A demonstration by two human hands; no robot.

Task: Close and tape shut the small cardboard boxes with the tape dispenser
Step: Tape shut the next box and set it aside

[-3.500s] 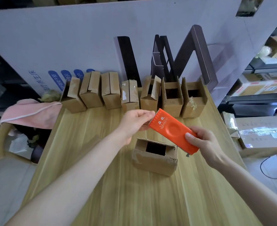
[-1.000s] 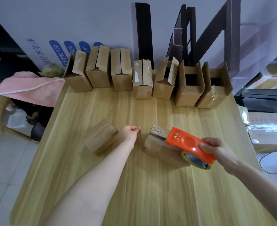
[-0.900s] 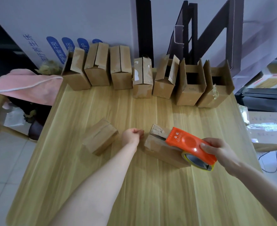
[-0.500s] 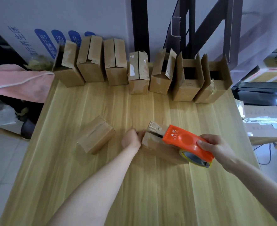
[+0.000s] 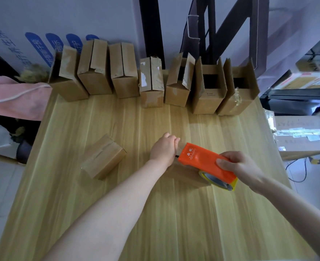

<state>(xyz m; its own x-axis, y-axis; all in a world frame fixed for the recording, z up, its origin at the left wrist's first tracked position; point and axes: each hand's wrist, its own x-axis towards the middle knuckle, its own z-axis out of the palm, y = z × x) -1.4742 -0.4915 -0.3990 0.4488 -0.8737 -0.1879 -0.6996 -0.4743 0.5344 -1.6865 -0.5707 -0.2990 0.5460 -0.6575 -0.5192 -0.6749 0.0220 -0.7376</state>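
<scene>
Got the small brown cardboard box (image 5: 185, 176) lying mid-way on the pale wooden table (image 5: 202, 223), long axis running far-left to near-right. Pinning its far-left end with the left hand (image 5: 164, 147), fingers curled, and clamping the orange plastic tape dispenser (image 5: 206, 162) on top with the right hand (image 5: 238, 166). Probably just needs a straight drag toward the near-right end.

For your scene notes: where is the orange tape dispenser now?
Head view, right of centre on the wooden table: the orange tape dispenser rests on the box being taped, gripped by the right hand, with the left hand at its front end.
</scene>
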